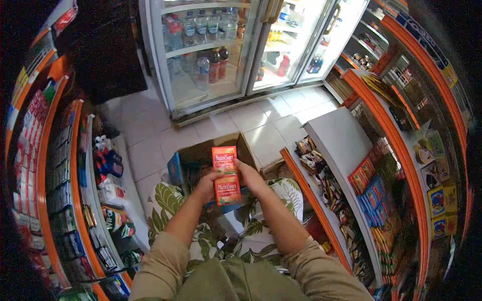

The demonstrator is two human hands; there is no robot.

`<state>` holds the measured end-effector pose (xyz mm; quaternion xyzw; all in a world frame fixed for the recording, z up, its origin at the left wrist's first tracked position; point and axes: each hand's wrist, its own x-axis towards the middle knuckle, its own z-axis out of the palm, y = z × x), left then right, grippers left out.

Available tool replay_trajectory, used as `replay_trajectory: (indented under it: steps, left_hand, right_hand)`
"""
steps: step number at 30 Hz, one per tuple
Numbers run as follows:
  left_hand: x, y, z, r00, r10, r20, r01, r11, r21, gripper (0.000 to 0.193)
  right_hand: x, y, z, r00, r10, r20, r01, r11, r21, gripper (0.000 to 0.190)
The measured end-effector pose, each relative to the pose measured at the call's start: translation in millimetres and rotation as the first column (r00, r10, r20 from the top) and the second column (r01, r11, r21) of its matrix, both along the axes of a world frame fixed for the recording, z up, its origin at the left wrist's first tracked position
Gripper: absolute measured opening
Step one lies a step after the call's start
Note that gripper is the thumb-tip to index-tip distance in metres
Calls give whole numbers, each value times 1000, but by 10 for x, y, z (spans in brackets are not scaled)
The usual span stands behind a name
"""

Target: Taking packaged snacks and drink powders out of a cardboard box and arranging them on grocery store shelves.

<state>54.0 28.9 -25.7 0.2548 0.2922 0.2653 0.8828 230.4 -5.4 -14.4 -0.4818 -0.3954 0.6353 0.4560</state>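
Observation:
A strip of two joined orange NutriSari drink sachets (228,188) is held upright in front of me, printed side facing me. My left hand (205,187) grips its left edge, with the thumb over the seam between the sachets. On the other side my right hand (248,177) holds the right edge, its fingers partly hidden behind the strip. Just beyond and below the hands sits an open cardboard box (246,150) on the floor. Its inside is dark, and my hands and the sachets cover part of it.
Glass-door drink refrigerators (211,101) stand ahead on the tiled floor (147,120). Orange-edged shelves with packets (32,150) rise at my left. To the right, a shelf rail (316,210) comes close to my arm, beside hanging snack sachets (372,199). A blue box panel (174,169) adjoins the cardboard box.

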Motion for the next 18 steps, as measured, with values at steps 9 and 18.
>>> replay_trajectory:
  steps: [9, 18]
  left_hand:
    - [86, -114, 101, 898, 247, -363, 41, 776, 630, 39]
    - [336, -259, 504, 947, 209, -244, -29, 811, 584, 36]
  right_hand:
    - [-176, -83, 52, 757, -375, 535, 361, 923, 134, 46]
    - [143, -465, 166, 819, -555, 144, 519, 825, 224, 49]
